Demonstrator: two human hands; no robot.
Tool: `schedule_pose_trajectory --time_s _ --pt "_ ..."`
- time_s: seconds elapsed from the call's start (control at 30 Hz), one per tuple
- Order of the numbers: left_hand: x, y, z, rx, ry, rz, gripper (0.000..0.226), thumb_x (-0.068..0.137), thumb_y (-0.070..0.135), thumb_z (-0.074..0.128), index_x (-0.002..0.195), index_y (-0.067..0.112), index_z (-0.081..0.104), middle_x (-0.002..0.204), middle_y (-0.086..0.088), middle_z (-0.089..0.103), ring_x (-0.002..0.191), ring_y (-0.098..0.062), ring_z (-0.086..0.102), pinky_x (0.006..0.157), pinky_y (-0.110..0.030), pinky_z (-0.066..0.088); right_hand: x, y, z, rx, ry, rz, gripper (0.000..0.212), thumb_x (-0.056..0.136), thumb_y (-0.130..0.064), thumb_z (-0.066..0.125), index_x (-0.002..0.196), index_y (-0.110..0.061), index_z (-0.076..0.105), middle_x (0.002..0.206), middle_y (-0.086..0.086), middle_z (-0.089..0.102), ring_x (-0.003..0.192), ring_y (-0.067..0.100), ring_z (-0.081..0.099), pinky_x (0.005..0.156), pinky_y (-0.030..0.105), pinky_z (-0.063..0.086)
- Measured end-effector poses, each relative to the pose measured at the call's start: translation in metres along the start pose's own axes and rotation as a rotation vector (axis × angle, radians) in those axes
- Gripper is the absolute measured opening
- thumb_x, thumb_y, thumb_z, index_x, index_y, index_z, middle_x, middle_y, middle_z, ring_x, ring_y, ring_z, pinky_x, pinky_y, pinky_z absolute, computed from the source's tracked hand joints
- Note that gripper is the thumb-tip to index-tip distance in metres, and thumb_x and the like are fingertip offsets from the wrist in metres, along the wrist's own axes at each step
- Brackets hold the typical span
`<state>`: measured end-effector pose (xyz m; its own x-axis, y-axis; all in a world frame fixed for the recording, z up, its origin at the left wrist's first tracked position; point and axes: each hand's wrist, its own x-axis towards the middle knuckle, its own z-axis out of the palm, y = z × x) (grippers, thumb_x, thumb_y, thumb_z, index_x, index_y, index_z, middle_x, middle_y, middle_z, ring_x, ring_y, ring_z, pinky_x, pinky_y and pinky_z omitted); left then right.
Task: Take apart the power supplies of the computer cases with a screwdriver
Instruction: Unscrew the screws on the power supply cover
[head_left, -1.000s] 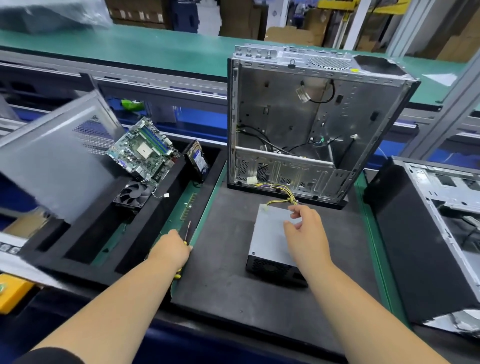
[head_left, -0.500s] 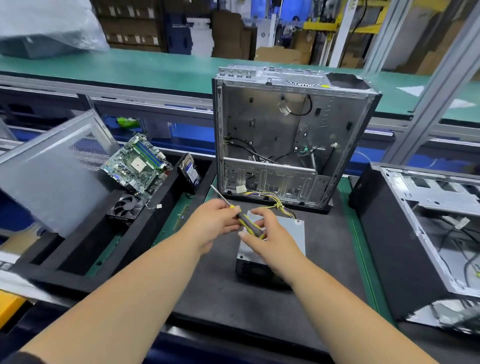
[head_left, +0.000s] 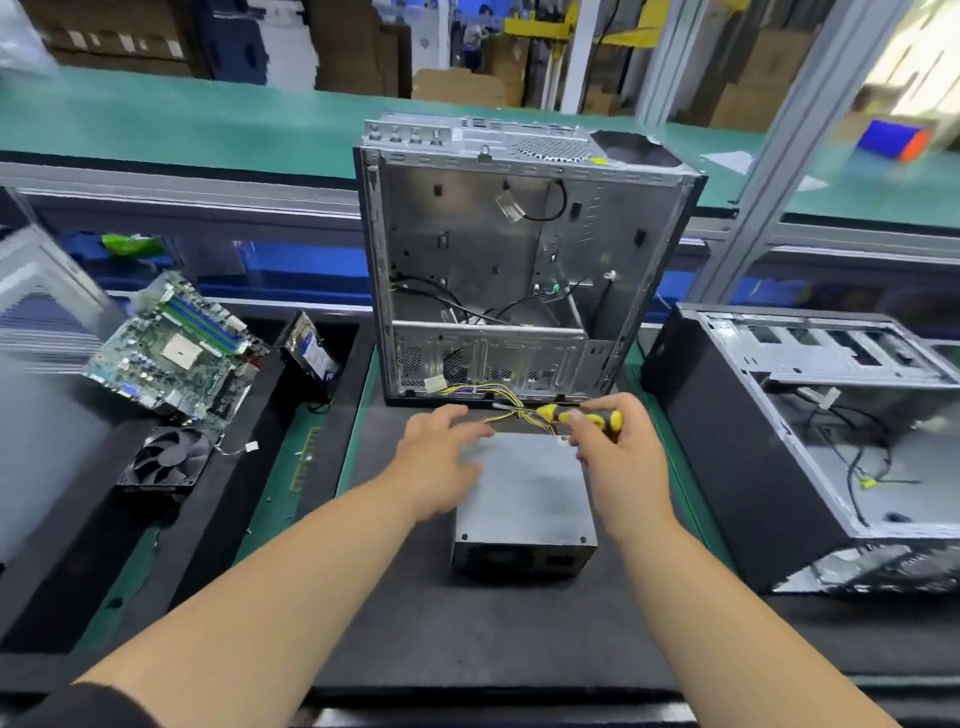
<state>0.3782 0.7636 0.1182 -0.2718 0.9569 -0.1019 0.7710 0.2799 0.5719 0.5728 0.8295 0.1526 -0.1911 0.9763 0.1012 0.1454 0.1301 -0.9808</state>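
While the power supply (head_left: 524, 493) is lying flat on the black mat (head_left: 415, 623), just in front of the open case (head_left: 519, 260), its bundle of yellow and black wires (head_left: 498, 395) is running from its far end into the bottom of that case. The wires are crossing the gap between the two and are sitting directly under the screwdriver (head_left: 582, 417). A second case (head_left: 810, 441) is lying on its side to the right of the mat, near the power supply but apart from it. To the left, a black tray (head_left: 78, 582) is holding a motherboard (head_left: 176, 348) tilted against its wall, a fan (head_left: 169, 457) below that, and a hard drive (head_left: 311, 353) leaning at the tray's right end. A grey panel (head_left: 41, 364) is standing blurred at the far left.

The power supply's long axis is running away from the person, with the vented end facing the near edge and the wired end facing the upright case. The screwdriver is lying roughly crosswise, its yellow and black handle pointing right; its tip is lost among the wires.

The right hand (head_left: 618, 457) is gripping the screwdriver handle with curled fingers, above the far right corner of the power supply. The left hand (head_left: 441, 462) is hovering with fingers spread and relaxed, holding nothing, over the power supply's far left part; whether it is touching the lid cannot be told. Both forearms are reaching in from the near edge.
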Motion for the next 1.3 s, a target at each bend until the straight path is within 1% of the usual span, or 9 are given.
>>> schedule_pose_trajectory --time_s 0.27,0.37,0.5,0.6,0.77,0.93,1.07,1.17,1.3 --pt "0.038 -0.047 -0.009 0.056 -0.013 0.108 0.027 0.099 0.032 0.052 0.123 0.035 0.062 0.135 0.013 0.055 0.127 -0.017 0.05 0.11 -0.04 0.035 0.001 -0.011 0.025 -0.082 0.095 -0.001 0.009 0.089 -0.031 0.068 0.085 -0.027 0.06 0.074 -0.004 0.064 0.066 0.01 0.057 0.067 0.036 0.048" --pt "0.054 -0.056 -0.013 -0.005 -0.194 0.081 0.03 0.101 0.032 0.049 0.127 0.032 0.062 0.135 0.008 0.057 0.124 -0.018 0.052 0.105 -0.034 0.04 0.0 -0.017 0.045 -0.186 0.083 -0.007 0.013 0.091 -0.034 0.067 0.084 -0.025 0.059 0.077 0.001 0.064 0.066 0.009 0.054 0.066 0.033 0.046" --pt "0.06 -0.06 -0.01 -0.136 -0.49 0.007 0.033 0.102 0.038 0.047 0.132 0.029 0.057 0.126 0.003 0.061 0.095 -0.016 0.056 0.076 -0.023 0.039 0.002 -0.021 0.068 -0.371 0.058 -0.012 0.017 0.093 -0.036 0.064 0.087 -0.023 0.055 0.069 -0.008 0.059 0.057 0.002 0.045 0.056 0.026 0.036" --pt "0.064 -0.068 -0.01 -0.168 -0.542 0.029 0.036 0.102 0.04 0.047 0.134 0.028 0.055 0.123 0.006 0.059 0.1 -0.015 0.055 0.085 -0.024 0.04 0.004 -0.023 0.078 -0.44 0.063 -0.013 0.018 0.094 -0.037 0.062 0.087 -0.024 0.053 0.067 -0.016 0.061 0.055 0.001 0.047 0.051 0.021 0.035" --pt "0.064 -0.077 -0.004 -0.345 -0.302 0.116 0.031 0.094 0.036 0.062 0.124 0.029 0.063 0.133 0.006 0.053 0.132 -0.014 0.034 0.109 -0.03 0.033 0.009 -0.027 0.083 -0.522 0.042 -0.011 0.021 0.096 -0.035 0.062 0.086 -0.022 0.05 0.066 -0.021 0.061 0.055 0.0 0.049 0.05 0.025 0.035" --pt "0.066 -0.062 -0.002 -0.476 -0.12 0.152 0.025 0.077 0.027 0.081 0.087 0.04 0.062 0.101 0.015 0.061 0.093 -0.002 0.056 0.076 -0.007 0.037 0.032 -0.045 0.085 -0.695 -0.122 -0.063 0.019 0.092 -0.032 0.067 0.087 -0.022 0.052 0.074 -0.006 0.059 0.067 0.011 0.05 0.055 0.028 0.039" --pt "0.064 -0.051 0.01 -0.435 -0.017 0.036 0.021 0.076 0.018 0.077 0.075 0.032 0.061 0.079 0.011 0.064 0.067 -0.001 0.053 0.059 -0.009 0.037 0.056 -0.065 0.085 -0.785 -0.348 -0.039 0.012 0.086 -0.021 0.07 0.085 -0.028 0.061 0.078 -0.011 0.062 0.065 0.004 0.053 0.047 0.016 0.037" --pt "0.06 -0.045 0.015 -0.475 0.068 -0.059 0.022 0.079 0.015 0.076 0.073 0.031 0.061 0.077 0.007 0.064 0.064 0.0 0.054 0.057 -0.008 0.038 0.068 -0.073 0.087 -0.777 -0.461 -0.008 0.016 0.08 -0.011 0.061 0.078 -0.027 0.064 0.079 -0.01 0.066 0.077 0.012 0.065 0.062 0.028 0.055" --pt "0.056 -0.034 0.02 -0.457 0.128 -0.108 0.021 0.08 0.021 0.076 0.075 0.029 0.057 0.078 0.004 0.061 0.064 -0.007 0.052 0.054 -0.01 0.036 0.075 -0.071 0.089 -0.723 -0.483 -0.052 0.024 0.091 -0.044 0.061 0.078 -0.024 0.057 0.076 -0.005 0.068 0.078 0.017 0.067 0.075 0.037 0.056"
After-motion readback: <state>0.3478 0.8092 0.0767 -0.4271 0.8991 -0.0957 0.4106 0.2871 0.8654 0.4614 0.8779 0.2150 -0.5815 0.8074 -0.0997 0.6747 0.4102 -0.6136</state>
